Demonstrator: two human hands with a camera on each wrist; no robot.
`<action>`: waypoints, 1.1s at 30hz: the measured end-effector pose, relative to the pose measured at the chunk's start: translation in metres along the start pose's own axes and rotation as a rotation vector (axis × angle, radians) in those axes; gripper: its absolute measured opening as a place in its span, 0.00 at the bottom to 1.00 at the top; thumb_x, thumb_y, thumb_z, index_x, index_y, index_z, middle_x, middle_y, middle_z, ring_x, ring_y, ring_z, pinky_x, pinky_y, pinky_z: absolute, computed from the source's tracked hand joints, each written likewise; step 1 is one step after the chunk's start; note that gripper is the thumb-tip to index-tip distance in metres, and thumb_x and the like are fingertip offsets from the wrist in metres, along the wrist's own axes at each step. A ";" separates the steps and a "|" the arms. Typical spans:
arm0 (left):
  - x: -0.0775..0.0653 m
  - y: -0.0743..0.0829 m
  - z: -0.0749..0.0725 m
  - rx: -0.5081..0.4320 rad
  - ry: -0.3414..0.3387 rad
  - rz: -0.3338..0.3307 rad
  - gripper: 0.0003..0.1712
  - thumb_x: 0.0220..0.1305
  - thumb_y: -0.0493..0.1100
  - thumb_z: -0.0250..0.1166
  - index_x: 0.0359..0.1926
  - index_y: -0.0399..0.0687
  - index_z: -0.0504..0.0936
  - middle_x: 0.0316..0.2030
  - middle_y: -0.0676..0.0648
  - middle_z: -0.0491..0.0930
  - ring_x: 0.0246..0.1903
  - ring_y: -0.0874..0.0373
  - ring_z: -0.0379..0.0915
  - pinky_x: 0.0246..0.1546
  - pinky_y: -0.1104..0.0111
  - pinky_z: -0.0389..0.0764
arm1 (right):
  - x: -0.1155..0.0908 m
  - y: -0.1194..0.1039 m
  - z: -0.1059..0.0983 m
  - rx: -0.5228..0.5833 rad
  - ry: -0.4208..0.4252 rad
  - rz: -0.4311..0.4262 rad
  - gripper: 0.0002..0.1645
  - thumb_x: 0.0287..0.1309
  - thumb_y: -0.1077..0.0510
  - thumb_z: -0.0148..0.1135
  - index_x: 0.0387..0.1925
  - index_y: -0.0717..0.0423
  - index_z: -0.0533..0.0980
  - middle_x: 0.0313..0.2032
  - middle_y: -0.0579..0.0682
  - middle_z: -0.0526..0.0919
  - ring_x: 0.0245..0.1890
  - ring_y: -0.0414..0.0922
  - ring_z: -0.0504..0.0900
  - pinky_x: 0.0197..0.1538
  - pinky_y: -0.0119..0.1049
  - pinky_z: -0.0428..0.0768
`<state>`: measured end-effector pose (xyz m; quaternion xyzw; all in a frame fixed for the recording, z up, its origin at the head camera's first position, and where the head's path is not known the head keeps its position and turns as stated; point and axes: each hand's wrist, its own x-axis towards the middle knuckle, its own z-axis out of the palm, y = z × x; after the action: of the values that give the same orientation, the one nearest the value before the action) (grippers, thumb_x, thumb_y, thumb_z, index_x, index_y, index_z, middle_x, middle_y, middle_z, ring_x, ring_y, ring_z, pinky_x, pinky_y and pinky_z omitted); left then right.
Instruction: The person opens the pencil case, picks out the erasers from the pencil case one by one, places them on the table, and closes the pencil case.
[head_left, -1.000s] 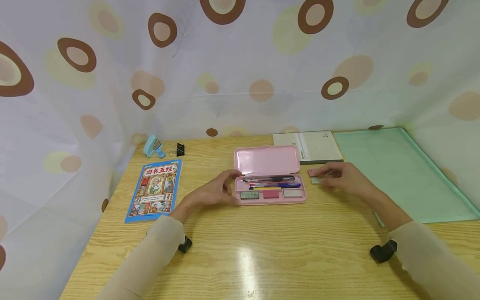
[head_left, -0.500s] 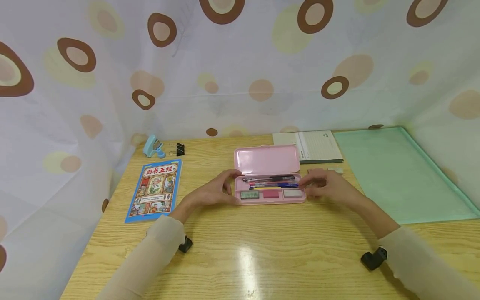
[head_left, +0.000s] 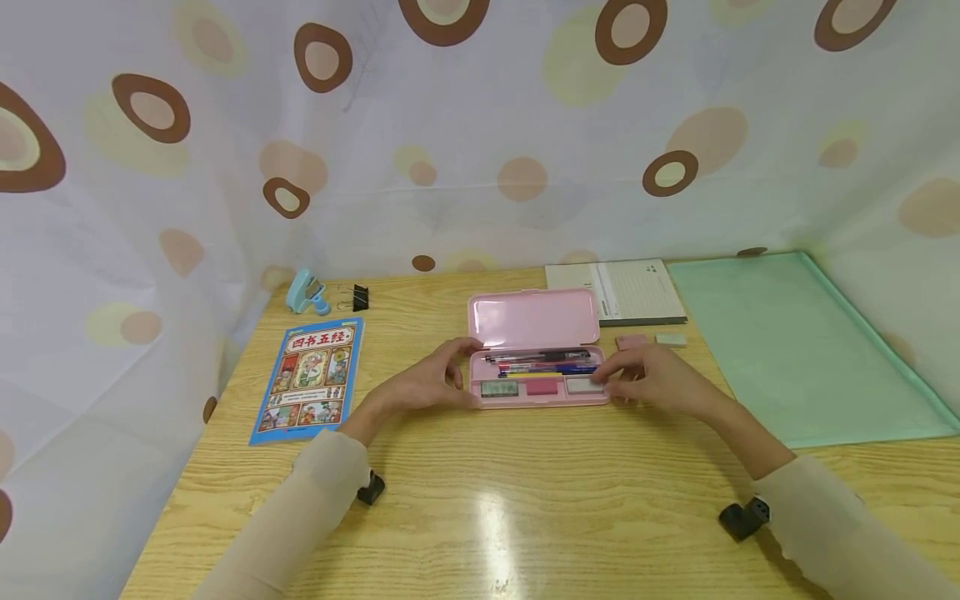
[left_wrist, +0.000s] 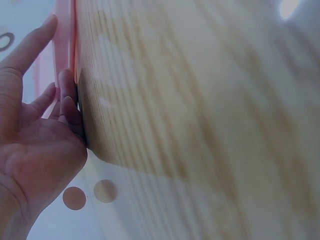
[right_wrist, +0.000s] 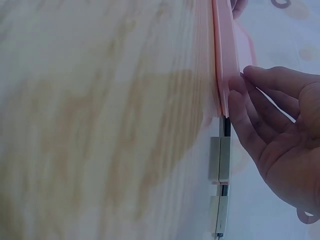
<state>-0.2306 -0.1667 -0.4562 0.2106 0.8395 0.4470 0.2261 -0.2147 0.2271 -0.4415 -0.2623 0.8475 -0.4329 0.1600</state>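
An open pink pencil case [head_left: 534, 313] lies mid-table. Pens [head_left: 540, 367] fill its back section; a green-patterned block [head_left: 499, 389], a pink eraser [head_left: 542, 387] and a white eraser [head_left: 582, 385] sit in the front compartments. My left hand [head_left: 422, 382] holds the case's left end, thumb at the front corner and fingers farther back. At the right end, bent fingers of my right hand [head_left: 666, 385] reach over the rim to the white eraser; I cannot tell whether they pinch it. The right wrist view shows fingertips overlapping the case's end.
A pink block [head_left: 631, 342] and a pale green block [head_left: 671, 340] lie behind my right hand. Farther back is a notebook [head_left: 641, 292], with a green mat [head_left: 810, 358] to the right. At left are a blue book [head_left: 308, 379], a light-blue gadget [head_left: 306, 293] and a black binder clip [head_left: 360, 298].
My right hand has left the two small blocks and moved left to the case's right end, its fingers reaching in over the white eraser. My left hand stays in place.
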 end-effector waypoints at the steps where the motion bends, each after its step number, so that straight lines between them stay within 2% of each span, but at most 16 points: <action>1: 0.000 0.000 0.000 0.001 0.000 -0.001 0.51 0.57 0.48 0.80 0.76 0.58 0.61 0.58 0.48 0.69 0.42 0.52 0.69 0.47 0.60 0.72 | 0.000 0.000 0.000 0.000 -0.001 -0.001 0.11 0.68 0.64 0.67 0.50 0.60 0.85 0.34 0.52 0.88 0.28 0.47 0.83 0.32 0.37 0.82; 8: 0.000 -0.001 0.000 0.003 0.001 -0.002 0.51 0.57 0.48 0.81 0.76 0.59 0.61 0.54 0.46 0.71 0.42 0.52 0.69 0.48 0.60 0.72 | 0.000 0.000 0.000 -0.008 -0.005 0.005 0.12 0.69 0.62 0.67 0.51 0.58 0.85 0.31 0.49 0.87 0.27 0.47 0.82 0.31 0.36 0.81; 18: 0.000 -0.001 0.000 0.010 0.001 0.002 0.51 0.57 0.49 0.80 0.76 0.58 0.61 0.56 0.47 0.70 0.43 0.52 0.69 0.48 0.60 0.71 | 0.000 -0.005 0.001 -0.012 -0.007 0.046 0.11 0.69 0.60 0.67 0.50 0.55 0.86 0.30 0.49 0.87 0.28 0.47 0.82 0.32 0.35 0.80; 23: 0.000 0.000 0.000 0.011 0.000 0.003 0.51 0.57 0.49 0.80 0.76 0.59 0.61 0.60 0.49 0.69 0.43 0.52 0.69 0.48 0.60 0.72 | 0.001 -0.005 0.002 -0.012 -0.002 0.028 0.11 0.70 0.61 0.66 0.50 0.56 0.86 0.30 0.49 0.86 0.26 0.46 0.80 0.30 0.35 0.80; 33: -0.001 0.000 -0.001 0.005 0.000 0.002 0.51 0.57 0.48 0.80 0.76 0.60 0.61 0.56 0.47 0.70 0.43 0.51 0.69 0.48 0.60 0.72 | 0.004 -0.006 0.005 0.000 -0.012 0.009 0.10 0.69 0.63 0.66 0.49 0.58 0.86 0.27 0.51 0.85 0.23 0.47 0.80 0.28 0.34 0.79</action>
<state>-0.2301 -0.1676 -0.4559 0.2121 0.8404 0.4452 0.2249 -0.2134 0.2192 -0.4399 -0.2611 0.8476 -0.4308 0.1668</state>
